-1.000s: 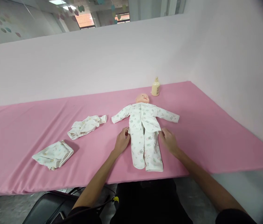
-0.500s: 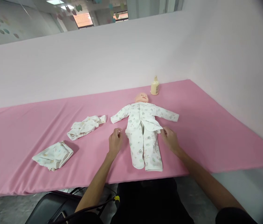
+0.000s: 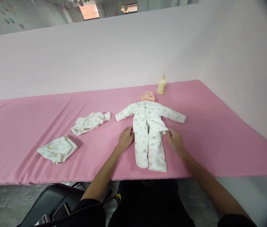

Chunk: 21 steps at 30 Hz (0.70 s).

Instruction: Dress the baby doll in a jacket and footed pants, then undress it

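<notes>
A baby doll (image 3: 148, 96) lies on its back, dressed in a white patterned long-sleeved top (image 3: 147, 115) and matching trousers (image 3: 156, 148). The sleeves spread out to both sides. At the top's left lower edge, my left hand (image 3: 126, 138) has its fingers closed on the hem. My right hand (image 3: 175, 141) pinches the hem's corner on the other side. The top's front parts below the chest, showing the trousers' waist between its flaps. My fingertips are partly hidden by the cloth.
A pink cloth (image 3: 206, 142) covers the table. A pump bottle (image 3: 162, 85) stands by the doll's head. To the left lie a crumpled white garment (image 3: 89, 123) and a folded patterned cloth (image 3: 58, 149). A black chair (image 3: 53, 201) stands below the front edge.
My left hand has moved right and closed on the top's left hem. My right hand stays at the right hem. The view has shifted slightly.
</notes>
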{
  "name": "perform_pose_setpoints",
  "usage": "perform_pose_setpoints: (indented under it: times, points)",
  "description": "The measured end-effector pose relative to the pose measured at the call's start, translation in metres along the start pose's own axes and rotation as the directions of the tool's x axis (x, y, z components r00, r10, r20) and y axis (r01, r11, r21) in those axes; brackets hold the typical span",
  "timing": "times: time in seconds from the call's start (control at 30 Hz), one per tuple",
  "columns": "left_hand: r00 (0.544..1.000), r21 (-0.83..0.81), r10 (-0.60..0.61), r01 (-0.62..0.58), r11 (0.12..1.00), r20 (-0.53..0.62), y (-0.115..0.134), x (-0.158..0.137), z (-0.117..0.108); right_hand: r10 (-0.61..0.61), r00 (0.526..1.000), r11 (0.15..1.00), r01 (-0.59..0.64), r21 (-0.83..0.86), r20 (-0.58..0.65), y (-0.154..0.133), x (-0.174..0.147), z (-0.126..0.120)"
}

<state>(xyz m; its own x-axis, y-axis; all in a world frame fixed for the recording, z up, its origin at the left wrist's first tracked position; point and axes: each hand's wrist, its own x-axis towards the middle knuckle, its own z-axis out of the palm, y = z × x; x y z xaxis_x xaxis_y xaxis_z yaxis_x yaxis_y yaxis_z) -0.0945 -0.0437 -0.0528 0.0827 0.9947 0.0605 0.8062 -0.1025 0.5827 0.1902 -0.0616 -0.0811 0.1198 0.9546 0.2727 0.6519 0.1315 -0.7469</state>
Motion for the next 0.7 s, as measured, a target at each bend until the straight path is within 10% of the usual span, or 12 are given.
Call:
perform_pose_setpoints:
  times: [0.17,0.7]
  points:
    - [0.99,-0.095,-0.034,0.021,0.995,-0.134,-0.008,0.011,0.006,0.042,0.998,0.999,-0.042,-0.004,0.052,0.001,-0.001,-0.001]
    - [0.99,0.052,-0.117,0.121,0.991,-0.081,-0.006,0.017,0.014,0.048,0.997,0.999,-0.048,-0.011,0.065,0.003,-0.002,-0.001]
